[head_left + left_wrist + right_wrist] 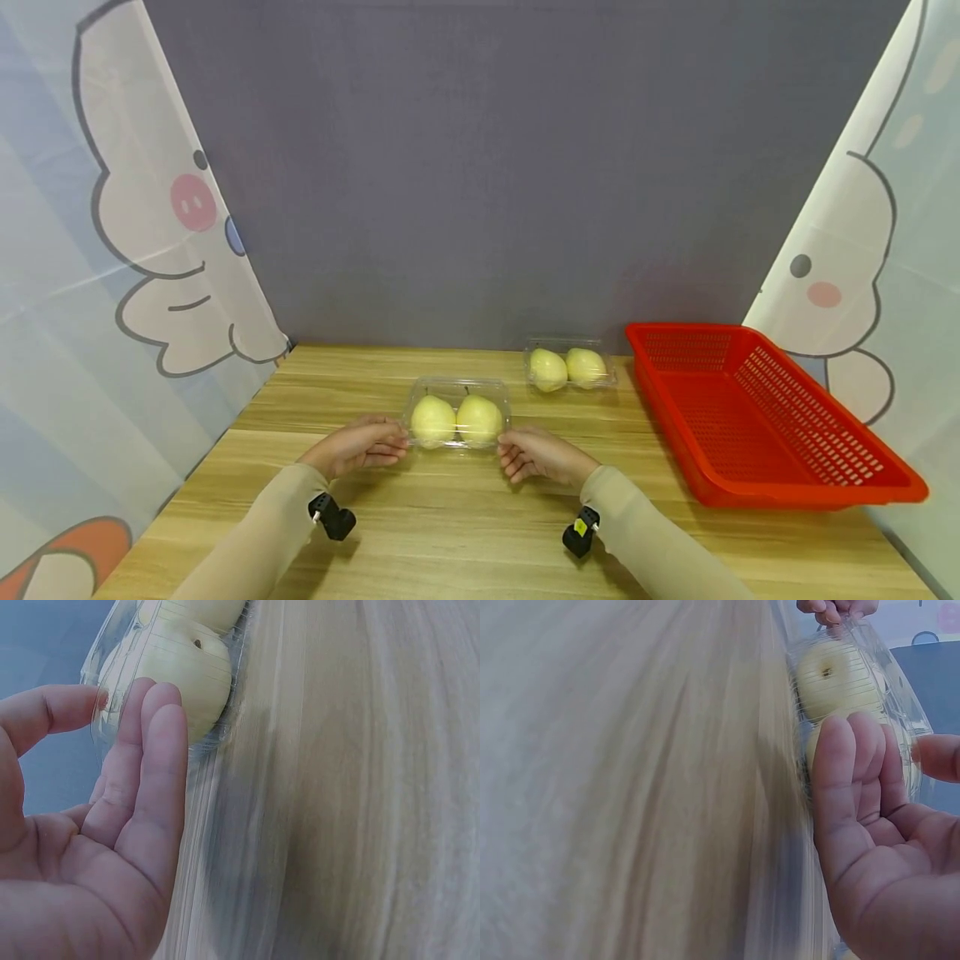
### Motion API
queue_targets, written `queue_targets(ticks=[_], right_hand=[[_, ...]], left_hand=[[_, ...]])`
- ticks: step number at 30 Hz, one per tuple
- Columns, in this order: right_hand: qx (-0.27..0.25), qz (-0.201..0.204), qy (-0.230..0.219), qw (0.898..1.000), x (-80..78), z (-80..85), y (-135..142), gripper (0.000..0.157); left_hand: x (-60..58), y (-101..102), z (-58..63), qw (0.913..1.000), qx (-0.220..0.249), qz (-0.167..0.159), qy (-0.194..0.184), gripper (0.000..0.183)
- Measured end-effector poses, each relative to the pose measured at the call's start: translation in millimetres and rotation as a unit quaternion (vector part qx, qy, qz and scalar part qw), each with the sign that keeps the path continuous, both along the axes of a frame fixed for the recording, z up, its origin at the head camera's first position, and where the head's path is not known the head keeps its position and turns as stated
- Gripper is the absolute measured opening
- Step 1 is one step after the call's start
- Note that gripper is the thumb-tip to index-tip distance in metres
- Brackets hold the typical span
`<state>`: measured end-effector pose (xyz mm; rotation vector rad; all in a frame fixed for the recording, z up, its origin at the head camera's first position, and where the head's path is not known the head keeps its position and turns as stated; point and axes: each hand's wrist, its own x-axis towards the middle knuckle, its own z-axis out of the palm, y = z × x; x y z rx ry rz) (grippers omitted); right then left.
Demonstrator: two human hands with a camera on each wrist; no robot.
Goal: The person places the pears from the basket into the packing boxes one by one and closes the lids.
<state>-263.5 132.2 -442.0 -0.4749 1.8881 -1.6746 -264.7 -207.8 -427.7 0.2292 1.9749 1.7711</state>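
A clear plastic box (457, 385) with two pale yellow pears (480, 419) in it is at the middle of the table, between both hands. My left hand (367, 444) pinches its left end; in the left wrist view the thumb (71, 707) lies on the plastic edge opposite the fingers. At the right end, my right hand (542, 456) pinches the box the same way, the fingertips (834, 739) in front of a pear in the right wrist view. Whether the box rests on the table or is slightly raised, I cannot tell.
Behind and to the right stands another clear box (562, 343) with two pears, near the grey backdrop (465, 183). A red perforated plastic basket (675, 433) occupies the table's right side. Wood tabletop (420, 533) extends in front of the hands.
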Motion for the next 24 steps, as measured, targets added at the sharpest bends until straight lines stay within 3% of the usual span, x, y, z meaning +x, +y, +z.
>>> queue_targets(ticks=[24], right_hand=[[0.004,-0.004,0.003,1.000,1.2,0.1,-1.4,0.024]], left_hand=[[-0.8,0.4,-2.5,1.0000,0.001,0.003,-0.008,0.047]])
